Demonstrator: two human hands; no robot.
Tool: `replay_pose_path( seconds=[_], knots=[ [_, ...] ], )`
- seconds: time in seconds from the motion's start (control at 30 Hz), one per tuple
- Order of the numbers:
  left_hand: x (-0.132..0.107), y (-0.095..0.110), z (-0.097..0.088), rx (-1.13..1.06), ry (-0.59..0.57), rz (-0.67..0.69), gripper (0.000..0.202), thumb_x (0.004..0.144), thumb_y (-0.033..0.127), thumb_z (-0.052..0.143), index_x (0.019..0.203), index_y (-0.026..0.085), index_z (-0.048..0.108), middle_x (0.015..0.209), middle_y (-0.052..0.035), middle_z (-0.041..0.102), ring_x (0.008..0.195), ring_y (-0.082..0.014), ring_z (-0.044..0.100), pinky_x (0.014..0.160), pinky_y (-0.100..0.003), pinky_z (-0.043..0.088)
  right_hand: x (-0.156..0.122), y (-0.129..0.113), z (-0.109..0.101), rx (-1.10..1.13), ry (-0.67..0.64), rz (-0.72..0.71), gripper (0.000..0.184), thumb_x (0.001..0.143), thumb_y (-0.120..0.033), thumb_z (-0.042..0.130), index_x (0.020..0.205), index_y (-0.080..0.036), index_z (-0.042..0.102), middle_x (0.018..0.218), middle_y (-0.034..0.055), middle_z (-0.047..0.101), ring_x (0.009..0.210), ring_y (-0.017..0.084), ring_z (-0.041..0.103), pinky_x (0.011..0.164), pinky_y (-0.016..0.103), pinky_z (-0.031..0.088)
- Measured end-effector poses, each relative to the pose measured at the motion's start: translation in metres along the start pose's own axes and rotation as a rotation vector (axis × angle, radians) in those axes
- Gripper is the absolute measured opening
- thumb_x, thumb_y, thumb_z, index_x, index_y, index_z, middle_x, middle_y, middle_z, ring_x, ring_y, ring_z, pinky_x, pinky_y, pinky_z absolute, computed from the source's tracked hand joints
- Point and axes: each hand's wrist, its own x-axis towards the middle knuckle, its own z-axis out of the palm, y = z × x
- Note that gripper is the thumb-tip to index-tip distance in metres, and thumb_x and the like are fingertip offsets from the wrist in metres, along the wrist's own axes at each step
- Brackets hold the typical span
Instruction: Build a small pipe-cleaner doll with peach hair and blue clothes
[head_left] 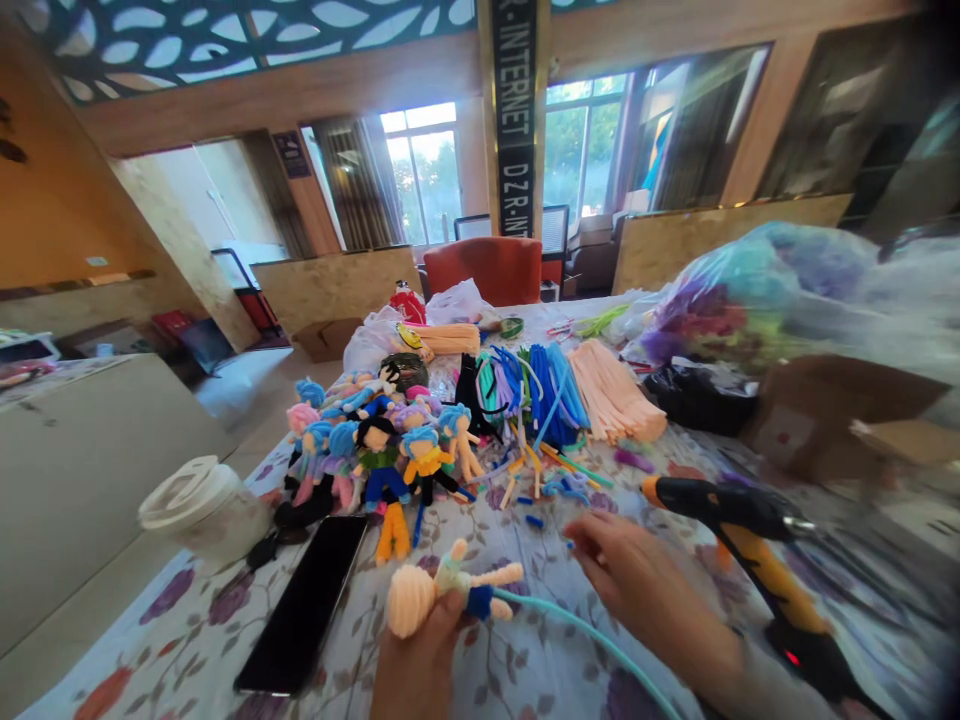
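My left hand is closed round a doll of fuzzy pipe cleaners, with a peach head, pale green top and dark blue bottom. A long light blue pipe cleaner runs from the doll's lower end toward the bottom right. Over the table to the right, my right hand has its fingers pinched together; a small blue piece shows at their tips. Beside that hand stands a black and orange glue gun with a red light lit on its base.
Finished dolls lie piled behind a black phone. A lidded white cup stands at the left. Pipe cleaner bundles and cut scraps occupy the middle. Plastic bags and a cardboard box are at right.
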Motion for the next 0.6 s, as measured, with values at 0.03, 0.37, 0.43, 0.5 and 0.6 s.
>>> replay_pose_path(
  seconds=[0.03, 0.37, 0.43, 0.5, 0.6],
  knots=[
    [-0.002, 0.001, -0.001, -0.002, -0.006, -0.011, 0.047, 0.061, 0.036, 0.080, 0.100, 0.012, 0.069, 0.068, -0.0090, 0.073, 0.066, -0.0295, 0.070, 0.055, -0.034, 0.049, 0.016, -0.005, 0.008, -0.019, -0.004, 0.013, 0.019, 0.089, -0.013, 0.047, 0.090, -0.021, 0.064, 0.090, 0.0033, 0.067, 0.082, 0.019, 0.065, 0.075, 0.029, 0.048],
    [-0.013, 0.008, -0.005, 0.083, -0.090, -0.009, 0.036, 0.057, 0.046, 0.082, 0.074, 0.017, 0.071, 0.053, -0.0026, 0.062, 0.054, -0.0215, 0.062, 0.053, -0.031, 0.045, 0.031, 0.002, 0.018, 0.054, 0.031, 0.036, 0.018, 0.091, -0.017, 0.044, 0.079, -0.018, 0.058, 0.077, 0.0046, 0.065, 0.072, 0.019, 0.063, 0.065, 0.029, 0.046],
    [-0.012, 0.004, 0.001, 0.070, -0.109, -0.005, 0.039, 0.054, 0.050, 0.083, 0.072, 0.018, 0.071, 0.052, -0.0025, 0.061, 0.052, -0.0215, 0.061, 0.051, -0.032, 0.045, 0.009, 0.004, 0.000, 0.121, 0.061, 0.030, 0.021, 0.094, -0.028, 0.043, 0.079, -0.021, 0.056, 0.068, -0.0009, 0.063, 0.060, 0.015, 0.061, 0.057, 0.024, 0.047],
    [-0.014, 0.000, 0.006, 0.075, -0.115, -0.030, 0.038, 0.054, 0.051, 0.082, 0.070, 0.019, 0.070, 0.051, -0.0019, 0.059, 0.051, -0.0211, 0.060, 0.050, -0.033, 0.046, -0.014, 0.005, -0.015, 0.234, 0.162, -0.014, 0.020, 0.092, -0.033, 0.048, 0.077, -0.023, 0.058, 0.063, -0.0036, 0.062, 0.053, 0.013, 0.060, 0.050, 0.020, 0.047],
    [-0.019, -0.005, 0.014, 0.087, -0.125, -0.072, 0.037, 0.057, 0.049, 0.081, 0.073, 0.018, 0.070, 0.054, -0.0014, 0.060, 0.051, -0.0191, 0.059, 0.050, -0.032, 0.046, -0.041, 0.001, -0.028, 0.287, 0.319, -0.211, 0.010, 0.088, -0.027, 0.054, 0.080, -0.025, 0.060, 0.071, -0.0025, 0.066, 0.063, 0.014, 0.066, 0.056, 0.018, 0.053]
  ],
)
